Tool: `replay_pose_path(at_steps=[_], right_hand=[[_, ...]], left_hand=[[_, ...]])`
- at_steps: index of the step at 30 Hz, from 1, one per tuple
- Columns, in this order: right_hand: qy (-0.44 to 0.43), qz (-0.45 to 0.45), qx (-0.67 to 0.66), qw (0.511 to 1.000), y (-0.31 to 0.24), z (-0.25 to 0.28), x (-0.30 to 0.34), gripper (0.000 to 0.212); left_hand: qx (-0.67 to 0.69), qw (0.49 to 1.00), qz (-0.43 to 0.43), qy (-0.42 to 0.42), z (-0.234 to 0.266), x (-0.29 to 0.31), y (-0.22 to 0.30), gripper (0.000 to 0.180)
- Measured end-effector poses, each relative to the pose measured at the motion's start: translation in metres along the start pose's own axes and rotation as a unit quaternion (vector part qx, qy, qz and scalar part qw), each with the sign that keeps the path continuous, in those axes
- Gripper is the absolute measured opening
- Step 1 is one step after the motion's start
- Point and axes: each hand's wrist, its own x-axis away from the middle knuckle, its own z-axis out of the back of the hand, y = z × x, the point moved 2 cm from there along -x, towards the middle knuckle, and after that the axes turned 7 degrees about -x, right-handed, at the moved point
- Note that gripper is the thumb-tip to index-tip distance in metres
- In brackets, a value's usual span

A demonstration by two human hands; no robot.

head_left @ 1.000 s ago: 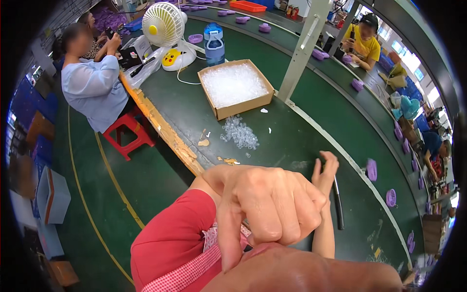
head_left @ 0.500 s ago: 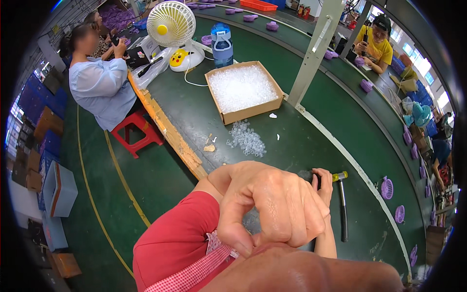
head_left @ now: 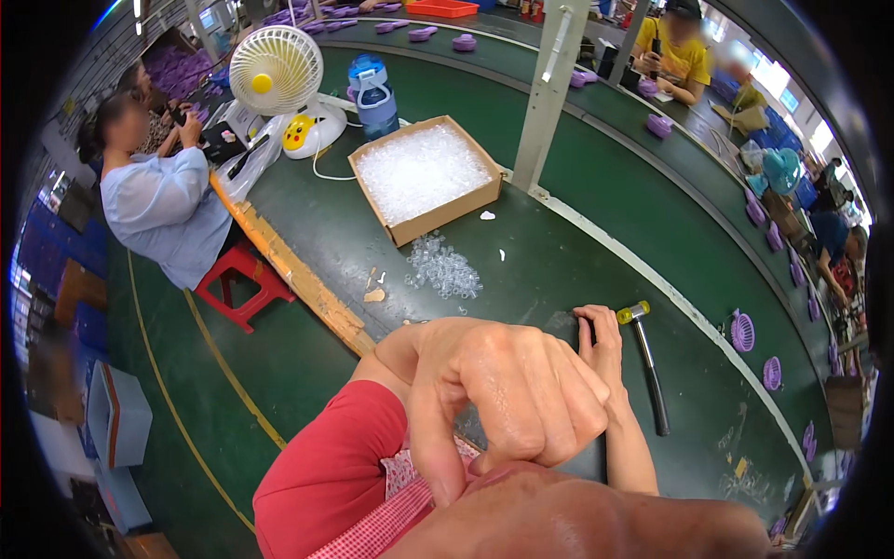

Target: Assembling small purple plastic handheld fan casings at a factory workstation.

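- Dark green bench (head_left: 549, 270) running beneath everything on the person's right.
- Left hand (head_left: 503, 396), raised large in the foreground, its fingers curled together; whether the thumb and fingertips pinch anything cannot be told.
- Open cardboard box (head_left: 438, 226), filled with clear plastic pieces, on the bench's far part.
- Right hand (head_left: 598, 343), on the bench, thumb and fingers slightly apart.
- Yellow-headed mallet (head_left: 650, 373), lying just beside the right hand, dark handle towards the person.
- Small pile of clear rings (head_left: 445, 268), in front of the box.
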Motion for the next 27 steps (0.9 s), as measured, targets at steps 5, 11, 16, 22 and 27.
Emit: replay_pose_path(at_steps=[5, 11, 16, 22, 27], right_hand=[[0.0, -0.005, -0.003, 1.0, 0.001, 0.002, 0.001, 0.015], [-0.011, -0.007, -0.01, 1.0, -0.001, 0.001, 0.001, 0.015], [-0.009, -0.013, -0.006, 1.0, -0.002, 0.002, 0.002, 0.014], [-0.02, -0.018, -0.005, 1.0, -0.003, 0.001, 0.0, 0.014], [-0.013, -0.023, -0.008, 1.0, 0.001, 0.001, 0.002, 0.014]], left_hand=[[0.041, 0.999, 0.013, 0.005, 0.001, 0.0, -0.007, 0.041], [0.068, 0.998, 0.004, -0.004, 0.005, -0.002, -0.012, 0.031], [0.101, 0.995, -0.02, -0.003, 0.005, -0.001, -0.018, 0.033], [0.106, 0.992, -0.054, -0.03, 0.007, 0.001, -0.024, 0.04], [0.133, 0.989, -0.047, -0.037, 0.006, 0.003, -0.023, 0.035]])
